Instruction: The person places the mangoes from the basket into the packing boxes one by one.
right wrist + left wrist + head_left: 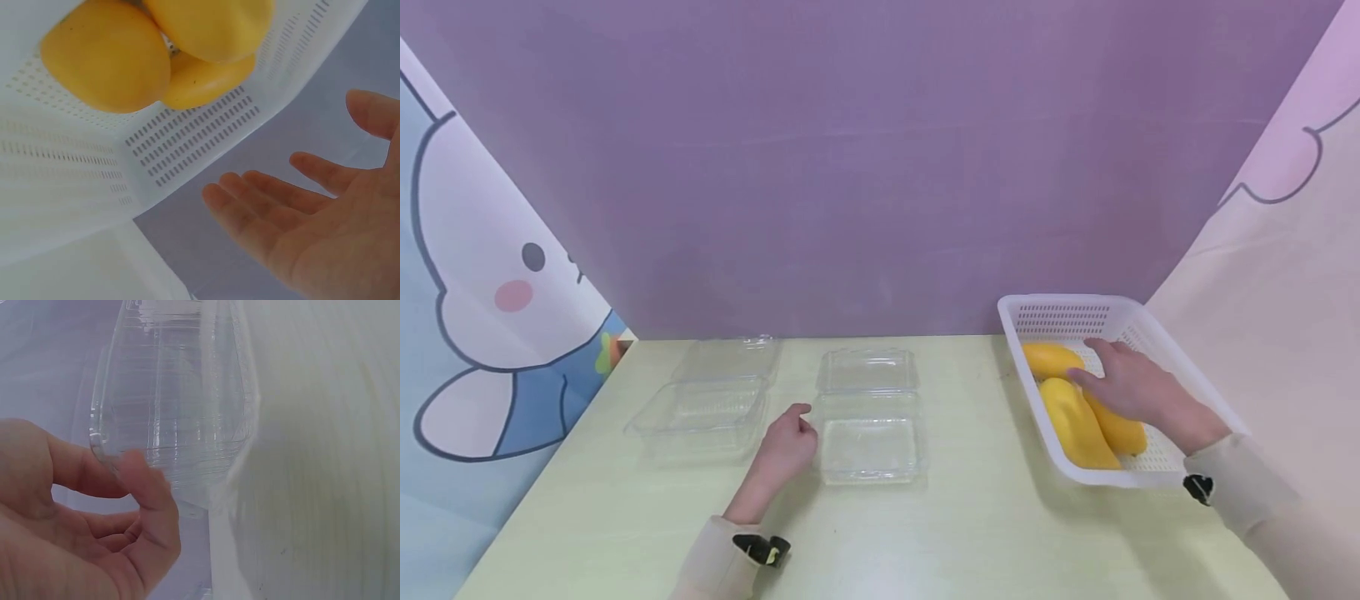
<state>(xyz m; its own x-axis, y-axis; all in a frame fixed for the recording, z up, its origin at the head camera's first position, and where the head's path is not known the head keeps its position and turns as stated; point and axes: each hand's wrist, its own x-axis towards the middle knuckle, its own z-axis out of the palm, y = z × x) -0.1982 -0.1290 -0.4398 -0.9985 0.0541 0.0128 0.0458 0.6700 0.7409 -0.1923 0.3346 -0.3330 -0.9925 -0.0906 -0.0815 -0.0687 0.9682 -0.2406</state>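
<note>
In the middle of the table lies an opened clear plastic clamshell box [871,450]. My left hand [788,442] is at its left side, fingers bent, thumb and forefinger pinching the rim of the plastic box [181,412] in the left wrist view. My right hand [1131,387] hovers over a white perforated basket [1041,433] that holds several yellow mangoes [1075,425]. In the right wrist view the right hand [312,231] has its fingers extended and spread, apart from the mangoes [106,56].
A second opened clear clamshell box [700,408] stands to the left on the pale table [955,533]. Behind the table rises a purple panel [880,183]. Printed cartoon cloth [490,250] hangs at the left.
</note>
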